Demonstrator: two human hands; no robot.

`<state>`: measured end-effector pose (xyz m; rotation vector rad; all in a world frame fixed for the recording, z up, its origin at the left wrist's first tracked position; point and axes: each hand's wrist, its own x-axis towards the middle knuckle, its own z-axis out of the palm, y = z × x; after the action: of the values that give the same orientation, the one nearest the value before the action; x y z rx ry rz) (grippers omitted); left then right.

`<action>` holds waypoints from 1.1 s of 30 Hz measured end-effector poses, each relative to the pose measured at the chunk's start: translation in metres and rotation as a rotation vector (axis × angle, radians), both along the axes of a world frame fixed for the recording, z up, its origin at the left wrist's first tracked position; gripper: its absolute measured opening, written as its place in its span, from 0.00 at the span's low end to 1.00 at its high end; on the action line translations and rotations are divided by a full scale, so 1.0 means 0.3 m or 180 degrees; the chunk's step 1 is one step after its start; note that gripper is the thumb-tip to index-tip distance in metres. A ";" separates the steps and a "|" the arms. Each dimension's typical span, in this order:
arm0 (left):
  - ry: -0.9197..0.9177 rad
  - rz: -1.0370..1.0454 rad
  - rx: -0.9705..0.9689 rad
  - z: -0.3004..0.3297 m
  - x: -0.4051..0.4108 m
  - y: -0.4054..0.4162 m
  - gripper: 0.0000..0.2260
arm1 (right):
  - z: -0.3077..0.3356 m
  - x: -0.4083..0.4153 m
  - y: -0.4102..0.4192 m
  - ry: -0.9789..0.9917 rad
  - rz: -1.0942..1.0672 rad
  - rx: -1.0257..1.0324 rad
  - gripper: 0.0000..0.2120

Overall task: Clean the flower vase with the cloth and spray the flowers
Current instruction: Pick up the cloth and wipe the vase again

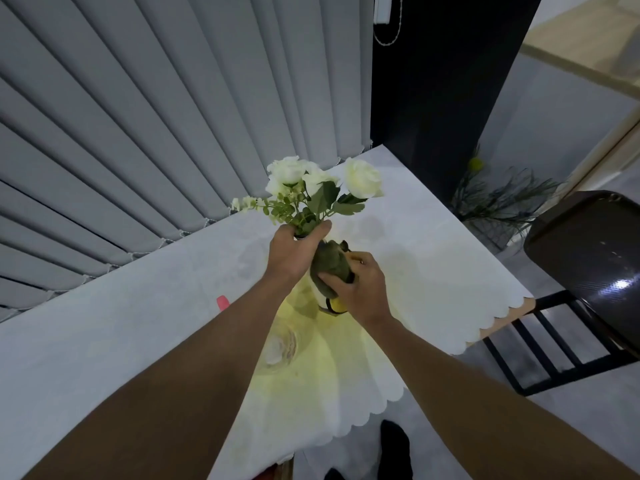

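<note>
The vase [317,292], pale and smooth with a yellow base, stands on the worktop [138,323], mostly hidden between the hands. The left hand [294,252] is clenched round its neck, just under the white flowers [304,181]. The right hand [356,289] presses a crumpled olive cloth [330,263] against its side, so wiping seems under way; spraying is left, and no sprayer is clearly visible.

Left hand [294,252] grips vase neck (flowers [311,188] upright); right hand [360,289] presses cloth [330,266] on vase.
</note>
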<state>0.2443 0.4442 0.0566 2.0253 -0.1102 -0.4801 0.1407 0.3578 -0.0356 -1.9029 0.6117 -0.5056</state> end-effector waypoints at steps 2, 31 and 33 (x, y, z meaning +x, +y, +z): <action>0.0010 -0.0114 0.0040 -0.003 0.000 0.007 0.09 | -0.045 -0.029 0.003 0.0246 0.0045 0.0018 0.19; -0.0052 0.0107 -0.0373 -0.020 -0.049 0.008 0.14 | -0.119 -0.140 0.003 0.1051 0.0081 0.0199 0.24; -0.0041 0.0125 -0.0356 -0.029 -0.060 -0.004 0.19 | -0.127 -0.152 -0.002 0.1118 0.0126 0.0123 0.21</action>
<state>0.2263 0.4430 0.0478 1.9177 -0.1027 -0.4270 0.0951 0.3573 -0.0738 -1.9780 0.8017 -0.1312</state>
